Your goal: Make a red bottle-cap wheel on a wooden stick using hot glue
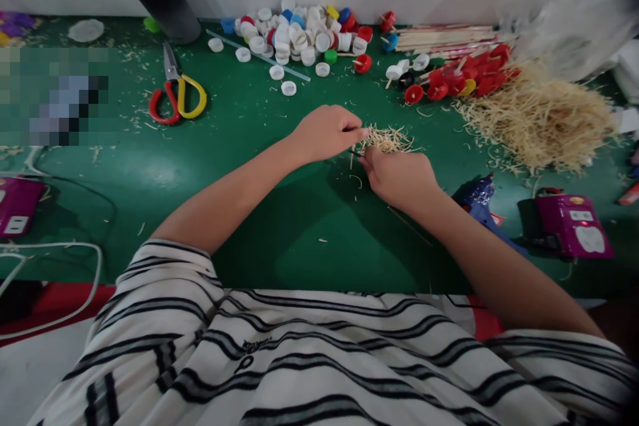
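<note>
The two hands are close together over the green worktop [279, 226], at the near-left side of a small heap of pale shavings [392, 140]. The left hand [327, 133] has its fingers bent inward, with a small gap between thumb and forefinger, and its fingertips reach the edge of this heap. The right hand [399, 176] is curled, its fingertips just below those of the left hand and beside the same shavings. Between the fingertips there shows a thin dark piece [355, 152]; it is too small to name, and I cannot tell which hand grips it, or whether either hand is fully closed. Farther to the right lies a bigger heap of shavings [544, 116]. A blue glue gun [482, 203] lies near the right forearm.
</note>
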Tool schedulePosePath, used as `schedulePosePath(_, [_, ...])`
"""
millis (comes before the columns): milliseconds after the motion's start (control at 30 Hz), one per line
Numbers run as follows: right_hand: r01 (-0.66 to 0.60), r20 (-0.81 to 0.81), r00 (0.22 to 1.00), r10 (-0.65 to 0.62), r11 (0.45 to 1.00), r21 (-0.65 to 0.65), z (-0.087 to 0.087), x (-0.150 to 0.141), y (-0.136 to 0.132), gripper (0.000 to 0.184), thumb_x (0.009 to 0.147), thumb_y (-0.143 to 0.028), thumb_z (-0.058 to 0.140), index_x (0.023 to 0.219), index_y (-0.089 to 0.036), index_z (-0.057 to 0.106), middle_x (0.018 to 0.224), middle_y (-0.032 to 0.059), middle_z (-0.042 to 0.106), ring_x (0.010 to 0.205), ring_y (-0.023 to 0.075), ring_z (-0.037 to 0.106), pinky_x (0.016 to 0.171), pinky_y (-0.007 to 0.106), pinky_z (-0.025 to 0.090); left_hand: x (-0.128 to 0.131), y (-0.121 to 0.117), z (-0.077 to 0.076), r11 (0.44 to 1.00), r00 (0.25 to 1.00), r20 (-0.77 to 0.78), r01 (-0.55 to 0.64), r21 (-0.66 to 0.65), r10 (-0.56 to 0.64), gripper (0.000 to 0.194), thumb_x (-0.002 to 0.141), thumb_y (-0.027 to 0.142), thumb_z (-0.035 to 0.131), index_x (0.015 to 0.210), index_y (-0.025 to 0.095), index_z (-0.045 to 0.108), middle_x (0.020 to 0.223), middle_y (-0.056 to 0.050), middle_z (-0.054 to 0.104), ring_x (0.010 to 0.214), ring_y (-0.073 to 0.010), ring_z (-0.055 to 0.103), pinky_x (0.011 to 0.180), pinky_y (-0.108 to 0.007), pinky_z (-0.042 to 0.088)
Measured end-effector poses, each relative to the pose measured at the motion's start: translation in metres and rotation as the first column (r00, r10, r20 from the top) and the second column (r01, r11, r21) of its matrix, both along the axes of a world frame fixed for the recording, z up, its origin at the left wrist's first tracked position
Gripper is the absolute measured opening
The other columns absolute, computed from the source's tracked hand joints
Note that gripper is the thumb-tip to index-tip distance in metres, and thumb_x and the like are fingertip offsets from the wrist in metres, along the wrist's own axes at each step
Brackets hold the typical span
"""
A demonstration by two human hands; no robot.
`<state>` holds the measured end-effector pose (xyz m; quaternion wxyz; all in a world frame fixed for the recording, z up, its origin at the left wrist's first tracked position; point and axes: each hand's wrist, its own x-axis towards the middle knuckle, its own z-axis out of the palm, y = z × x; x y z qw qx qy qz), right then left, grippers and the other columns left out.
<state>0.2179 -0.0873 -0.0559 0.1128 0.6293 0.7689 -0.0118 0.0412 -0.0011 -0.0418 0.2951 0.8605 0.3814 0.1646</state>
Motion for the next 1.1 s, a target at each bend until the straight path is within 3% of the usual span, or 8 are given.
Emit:
schedulePosePath(267, [0.007, -0.017, 1.000, -0.007, 0.999, -0.042, 0.009, 0.000, -0.003, 0.052, 0.110, -0.041, 0.024, 0.127, -0.016, 0.067, 0.093, 0.0182, 0.078, 0.082, 0.0301, 0.072, 0.063, 0.034, 0.031, 0.004, -0.002, 0.000, 1.000, 1.000, 0.009, -0.003, -0.014, 0.003, 0.051, 0.096, 0.026, 0.057, 0.057, 0.023, 0.023, 0.053, 0.004, 0.020, 0.054, -0.0121, 0.023, 0.063, -0.035, 0.020])
schedulePosePath(533, [-0.015, 0.019, 1.000, 0.017, 0.994, -0.105, -0.001, 0.000, -0.009, 0.053, 0.110, -0.039, 0.021, 0.127, -0.018, 0.066, 0.084, 0.0167, 0.077, 0.079, 0.0313, 0.073, 0.064, 0.034, 0.033, -0.002, -0.001, -0.005, 0.999, 0.998, 0.060, 0.011, 0.032, -0.013, 0.053, 0.096, 0.027, 0.057, 0.057, 0.023, 0.022, 0.051, 0.005, 0.020, 0.050, -0.0111, 0.021, 0.060, -0.034, 0.021])
schedulePosePath(1100, [0.014, 0.034, 0.999, -0.009, 0.992, -0.125, 0.004, 0.002, -0.015, 0.050, 0.108, -0.033, 0.025, 0.121, -0.017, 0.071, 0.086, 0.0173, 0.079, 0.076, 0.0292, 0.073, 0.063, 0.034, 0.037, 0.001, -0.006, -0.006, 0.999, 0.998, -0.049, 0.038, 0.035, -0.036, 0.050, 0.096, 0.030, 0.055, 0.056, 0.022, 0.024, 0.050, 0.004, 0.025, 0.049, -0.0121, 0.026, 0.058, -0.034, 0.020])
